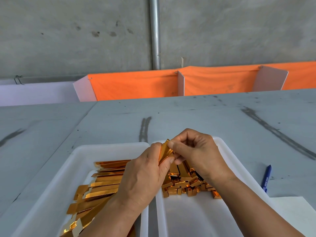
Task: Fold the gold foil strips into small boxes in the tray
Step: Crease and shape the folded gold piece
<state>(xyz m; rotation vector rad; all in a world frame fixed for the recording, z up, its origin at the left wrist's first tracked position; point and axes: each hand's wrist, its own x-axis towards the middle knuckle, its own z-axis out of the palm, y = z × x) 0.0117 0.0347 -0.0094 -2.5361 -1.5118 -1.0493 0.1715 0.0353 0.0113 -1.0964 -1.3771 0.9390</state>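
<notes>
One gold foil strip (165, 151), partly folded, is held up between both hands above the gap between two white trays. My left hand (145, 175) grips its lower part with thumb and fingers. My right hand (195, 151) pinches its upper end with curled fingers. The left tray (82, 156) holds a pile of flat gold strips (102, 183). The right tray (229, 161) holds a heap of small folded gold boxes (184, 183), partly hidden behind my hands.
A blue pen (266, 178) lies on the grey table right of the right tray. A white sheet (294, 212) sits at the near right. An orange cloth barrier (136, 84) with white dividers runs along the table's far edge.
</notes>
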